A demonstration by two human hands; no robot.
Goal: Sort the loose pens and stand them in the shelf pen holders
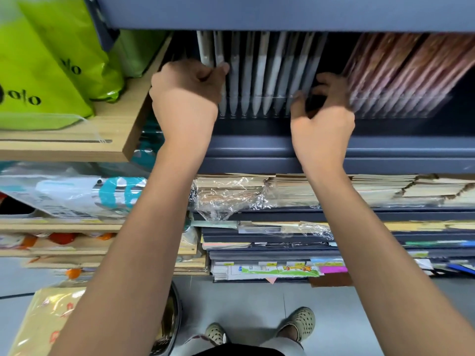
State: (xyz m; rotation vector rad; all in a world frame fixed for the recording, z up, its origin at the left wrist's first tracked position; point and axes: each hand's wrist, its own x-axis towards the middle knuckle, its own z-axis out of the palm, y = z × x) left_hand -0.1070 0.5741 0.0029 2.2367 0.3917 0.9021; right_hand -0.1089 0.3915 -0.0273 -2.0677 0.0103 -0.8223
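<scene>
A row of slim grey-white packs stands upright in a clear holder on the dark blue shelf. My left hand grips the left end of this row, its fingers curled round the outermost packs. At the row's right end, my right hand has its thumb and curled fingers pinching the last grey packs. A second row of red-brown packs stands just to the right in a clear holder. Motion blur hides the packs' contents.
The shelf above overhangs the packs closely. Green bags sit on a wooden shelf at the left. Stacked paper and notebooks fill the lower shelves. A yellow packet lies by my feet on the grey floor.
</scene>
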